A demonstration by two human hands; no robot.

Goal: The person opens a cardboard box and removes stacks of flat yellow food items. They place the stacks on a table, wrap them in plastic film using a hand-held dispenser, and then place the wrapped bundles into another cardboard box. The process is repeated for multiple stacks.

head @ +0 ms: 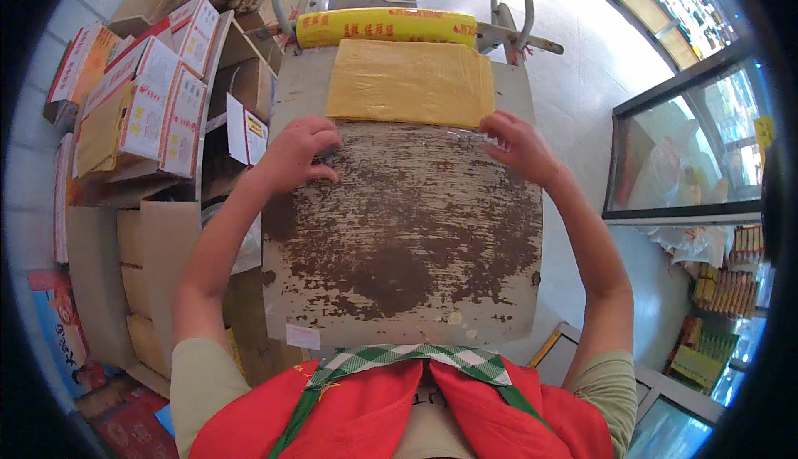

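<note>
A flat yellow paper stack (411, 82) with a glossy surface lies across the far part of a worn board (399, 228). My left hand (302, 150) is at the stack's near left corner, thumb and fingers apart, with nothing visible in its grasp. At the near right corner, my right hand (517, 150) has its fingertips by the edge of the stack. Clear plastic film (458, 131) glints along that edge and near those fingers; whether they pinch it is hard to see. Behind the stack lies a yellow printed roll of cling film (386, 27).
A bar (542, 43) and bent metal tubes (527, 4) flank the roll. Cardboard boxes (153, 103) crowd shelving on the left. A glass-paned frame (686, 147) stands at right, above packaged goods (726, 290). A small white label (303, 337) marks the board's near left corner.
</note>
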